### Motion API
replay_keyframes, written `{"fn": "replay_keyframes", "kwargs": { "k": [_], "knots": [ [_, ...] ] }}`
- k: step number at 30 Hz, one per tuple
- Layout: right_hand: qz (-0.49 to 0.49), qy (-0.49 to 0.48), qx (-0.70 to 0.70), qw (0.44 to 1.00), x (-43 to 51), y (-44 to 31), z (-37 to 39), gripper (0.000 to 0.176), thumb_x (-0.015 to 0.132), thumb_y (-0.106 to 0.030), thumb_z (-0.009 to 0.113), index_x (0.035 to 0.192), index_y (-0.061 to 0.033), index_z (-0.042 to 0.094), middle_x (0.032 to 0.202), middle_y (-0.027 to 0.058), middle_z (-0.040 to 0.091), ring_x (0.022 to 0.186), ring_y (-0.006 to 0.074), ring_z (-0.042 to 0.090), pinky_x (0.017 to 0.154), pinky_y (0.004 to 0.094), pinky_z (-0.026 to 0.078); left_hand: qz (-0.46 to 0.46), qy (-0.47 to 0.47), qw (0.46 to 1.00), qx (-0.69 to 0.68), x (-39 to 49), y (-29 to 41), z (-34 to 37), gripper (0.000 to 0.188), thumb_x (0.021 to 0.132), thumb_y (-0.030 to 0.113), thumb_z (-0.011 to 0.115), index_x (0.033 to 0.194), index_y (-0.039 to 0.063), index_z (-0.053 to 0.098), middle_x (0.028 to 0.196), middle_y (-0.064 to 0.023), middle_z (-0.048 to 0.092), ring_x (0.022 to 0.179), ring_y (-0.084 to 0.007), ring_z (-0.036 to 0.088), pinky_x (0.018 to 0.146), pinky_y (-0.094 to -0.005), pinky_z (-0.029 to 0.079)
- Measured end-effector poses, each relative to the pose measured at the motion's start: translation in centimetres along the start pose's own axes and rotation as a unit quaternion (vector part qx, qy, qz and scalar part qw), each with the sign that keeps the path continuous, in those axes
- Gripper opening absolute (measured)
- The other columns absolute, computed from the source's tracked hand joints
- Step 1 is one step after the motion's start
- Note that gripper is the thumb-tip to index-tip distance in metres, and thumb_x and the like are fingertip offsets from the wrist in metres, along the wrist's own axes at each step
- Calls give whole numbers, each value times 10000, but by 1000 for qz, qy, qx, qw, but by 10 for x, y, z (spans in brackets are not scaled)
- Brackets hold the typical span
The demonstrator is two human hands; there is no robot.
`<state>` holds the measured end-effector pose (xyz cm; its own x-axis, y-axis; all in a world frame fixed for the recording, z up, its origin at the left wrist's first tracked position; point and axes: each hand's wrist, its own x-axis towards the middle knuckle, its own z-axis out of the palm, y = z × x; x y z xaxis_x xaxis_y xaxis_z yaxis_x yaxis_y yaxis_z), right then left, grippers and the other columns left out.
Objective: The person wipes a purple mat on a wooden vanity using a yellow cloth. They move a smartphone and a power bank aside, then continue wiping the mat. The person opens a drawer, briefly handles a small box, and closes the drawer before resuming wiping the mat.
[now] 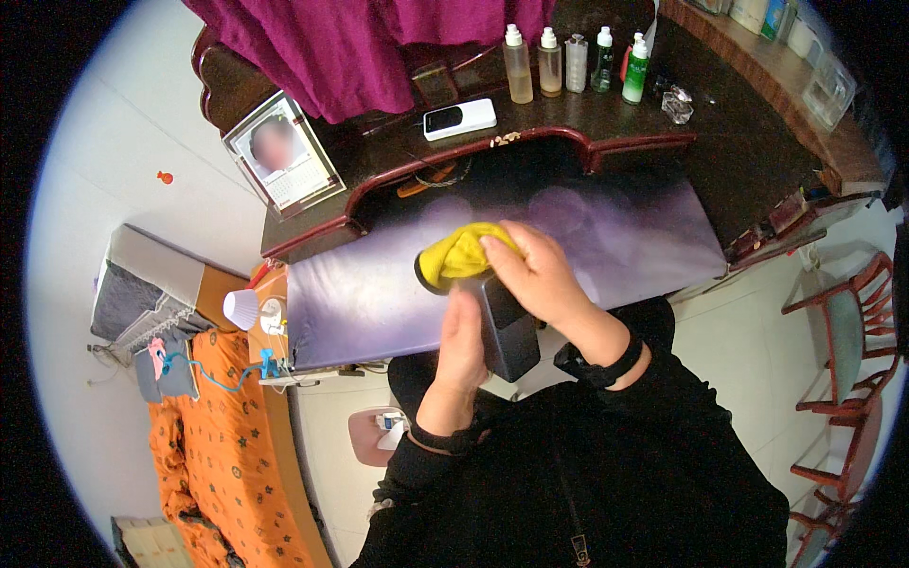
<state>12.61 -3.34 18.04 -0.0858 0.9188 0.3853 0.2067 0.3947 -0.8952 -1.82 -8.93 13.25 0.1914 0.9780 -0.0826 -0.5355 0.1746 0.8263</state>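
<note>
My right hand [532,270] grips a yellow cloth [461,252] with a dark edge, bunched up just above a dark box-shaped object [510,337]. The box-shaped object is tilted, and its kind cannot be told. My left hand [460,348] is closed around the near left side of it, thumb up beside the cloth's dark edge. Both hands are above the near part of a desk covered with a glossy purple and white mat [383,284].
Several pump and spray bottles [519,74] line the desk's raised back shelf, beside a white device [460,119] and a framed photo calendar [284,160]. A small white lamp [241,309] stands left. Wooden chairs [845,341] are right, a pink waste bin [369,437] below.
</note>
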Motion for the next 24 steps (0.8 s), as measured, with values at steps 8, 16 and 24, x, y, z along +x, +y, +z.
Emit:
{"fn": "replay_keyframes", "kwargs": {
  "k": [8,16,24],
  "knots": [
    [78,13,239,968,-19,-11,-30,349,1038,-267,568,1222,24,627,1161,112,680,1033,173,638,911,312,506,247,55,910,328,5,21,-6,697,834,168,762,1397,-60,421,1347,-142,527,1286,-251,494,1105,-375,369],
    [48,-63,108,991,-22,1,-20,403,1013,-240,575,1301,41,552,1179,227,669,1124,386,641,966,399,495,235,-61,928,282,1,29,6,679,822,241,848,1354,-34,529,1308,-129,611,1226,-242,574,1051,-383,450],
    [161,-47,-63,984,-36,60,-32,250,991,-258,587,1076,-27,631,939,190,703,804,340,691,712,417,526,127,99,982,101,20,50,6,437,996,176,612,1395,43,494,1157,-39,647,980,-146,624,888,-294,517]
  ]
}}
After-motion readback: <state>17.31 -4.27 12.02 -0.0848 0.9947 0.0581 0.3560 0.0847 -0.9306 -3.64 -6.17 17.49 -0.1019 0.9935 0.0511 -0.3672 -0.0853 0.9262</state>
